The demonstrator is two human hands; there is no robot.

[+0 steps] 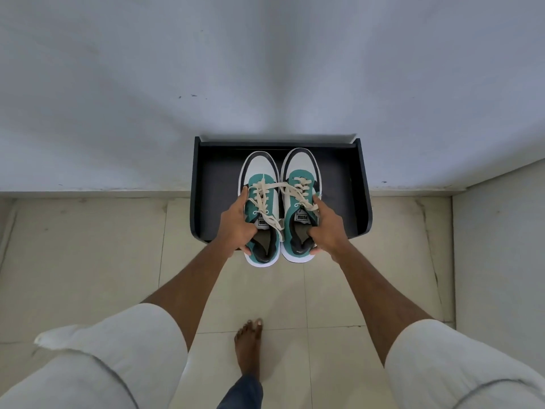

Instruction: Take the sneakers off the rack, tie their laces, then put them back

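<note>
Two teal, white and black sneakers sit side by side over the black rack (336, 202), toes toward the wall and heels past its front edge. My left hand (237, 227) grips the outer side of the left sneaker (259, 178). My right hand (327, 228) grips the outer side and collar of the right sneaker (300, 169). Cream laces (283, 188) lie loose and untied across both shoes, one strand crossing from one shoe to the other. Whether the soles touch the shelf cannot be told.
The rack stands against a white wall (265, 69) on a beige tiled floor (88, 261). A wall corner juts out at the right (501, 246). My bare foot (249, 346) stands on the tiles below the rack.
</note>
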